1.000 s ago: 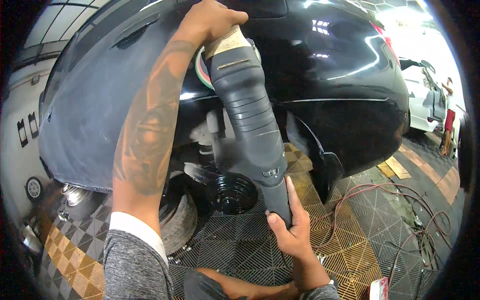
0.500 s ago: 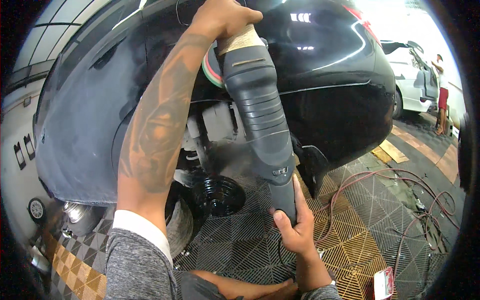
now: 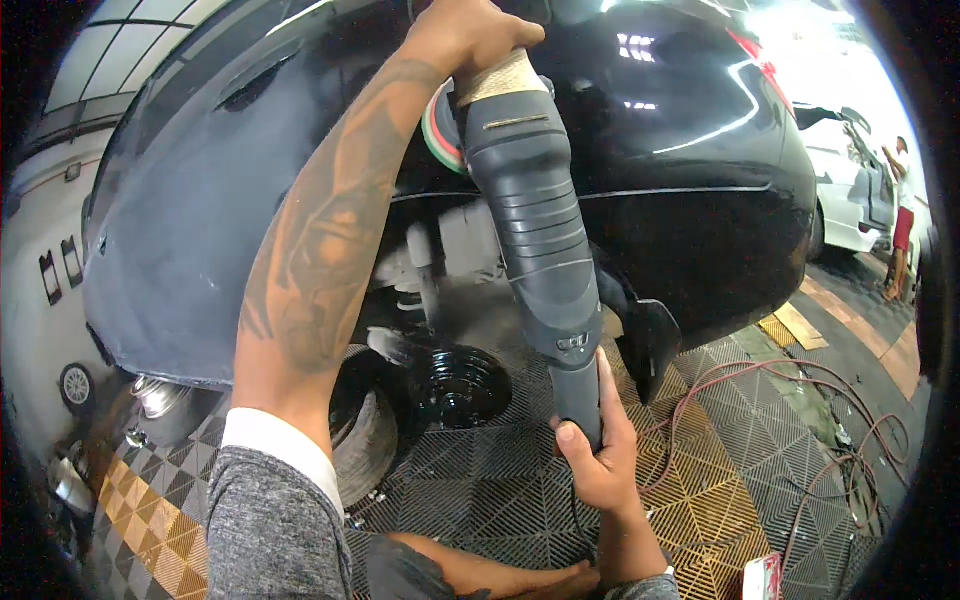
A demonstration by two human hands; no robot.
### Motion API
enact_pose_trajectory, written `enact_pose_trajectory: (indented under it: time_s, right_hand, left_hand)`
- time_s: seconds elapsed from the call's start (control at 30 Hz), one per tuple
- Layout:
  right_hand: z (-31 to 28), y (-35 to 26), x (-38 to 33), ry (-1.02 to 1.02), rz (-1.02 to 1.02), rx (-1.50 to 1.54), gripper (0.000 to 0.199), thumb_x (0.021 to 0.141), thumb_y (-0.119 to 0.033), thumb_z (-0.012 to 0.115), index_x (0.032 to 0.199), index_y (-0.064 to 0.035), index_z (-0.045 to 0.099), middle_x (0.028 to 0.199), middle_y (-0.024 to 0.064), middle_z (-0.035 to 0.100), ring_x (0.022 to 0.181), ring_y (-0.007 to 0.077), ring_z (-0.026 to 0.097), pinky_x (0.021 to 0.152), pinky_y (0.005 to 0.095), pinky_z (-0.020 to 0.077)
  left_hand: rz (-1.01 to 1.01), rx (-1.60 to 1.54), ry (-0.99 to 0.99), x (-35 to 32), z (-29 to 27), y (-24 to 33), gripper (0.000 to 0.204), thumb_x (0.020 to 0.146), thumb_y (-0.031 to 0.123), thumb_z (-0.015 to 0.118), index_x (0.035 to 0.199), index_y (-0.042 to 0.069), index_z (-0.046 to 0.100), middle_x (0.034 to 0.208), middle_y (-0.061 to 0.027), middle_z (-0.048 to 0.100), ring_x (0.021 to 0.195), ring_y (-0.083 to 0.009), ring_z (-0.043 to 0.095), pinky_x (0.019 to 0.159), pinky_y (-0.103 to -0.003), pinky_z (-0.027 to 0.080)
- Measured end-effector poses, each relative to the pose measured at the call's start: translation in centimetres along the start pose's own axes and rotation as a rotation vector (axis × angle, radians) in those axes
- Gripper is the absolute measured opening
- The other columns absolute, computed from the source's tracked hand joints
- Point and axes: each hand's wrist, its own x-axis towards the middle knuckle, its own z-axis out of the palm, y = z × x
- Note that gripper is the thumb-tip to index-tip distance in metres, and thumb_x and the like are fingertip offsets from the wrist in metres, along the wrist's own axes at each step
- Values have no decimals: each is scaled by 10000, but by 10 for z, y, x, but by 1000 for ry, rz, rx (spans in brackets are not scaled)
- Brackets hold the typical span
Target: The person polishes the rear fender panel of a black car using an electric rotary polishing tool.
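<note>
Both my hands hold a dark grey polisher (image 3: 540,225), its long body slanting across the middle of the view. My left hand (image 3: 475,38) is closed over the front end, just above a tan wrapped band. Lower down, my right hand (image 3: 602,450) grips the slim rear handle, thumb along its side. A round pad (image 3: 442,138) with green and red edge layers shows beside my left wrist, partly hidden by the forearm and the tool. It stands against or very near the black car body (image 3: 680,150); contact cannot be made out.
Dull grey sanded paint (image 3: 190,230) covers the car's left part. Below the open wheel arch lie a black wheel drum (image 3: 465,385) and a tyre (image 3: 365,440). A reddish hose (image 3: 780,365) coils on the tiled floor at right. Farther back, a person (image 3: 900,215) stands by a white car (image 3: 840,195).
The whole view has shifted, so the car and background sit farther right and slightly lower. The polisher appears a little farther right too. Both hands keep their grip.
</note>
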Motion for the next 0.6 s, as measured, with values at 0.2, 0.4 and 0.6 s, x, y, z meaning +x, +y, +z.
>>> enact_pose_trajectory:
  time_s: [0.2, 0.4, 0.6]
  right_hand:
    - [31, -6, 11, -68, -27, -38, 777, 912, -164, 676, 1537, 56, 270, 1306, 236, 627, 1127, 245, 648, 963, 338, 484]
    - [65, -13, 26, -159, -103, -62, 756, 910, -160, 691, 1527, 49, 308, 1326, 253, 610, 1162, 255, 637, 980, 334, 475]
    - [74, -7, 37, -204, -176, -86, 753, 914, -180, 701, 1520, 54, 320, 1339, 282, 592, 1187, 289, 637, 1000, 343, 470]
  left_hand:
    - [152, 240, -21, -22, -17, -52, 465, 830, 443, 638, 897, -5, 746, 936, -251, 715, 920, -374, 705, 845, -413, 540]
    - [182, 463, -63, -45, -35, -136, 312, 889, 308, 581, 1181, 344, 685, 1048, -131, 711, 988, -353, 681, 860, -432, 542]
    - [-118, 221, -118, -64, -45, -133, 247, 857, 291, 603, 1075, 277, 719, 988, -115, 708, 955, -337, 679, 833, -415, 539]
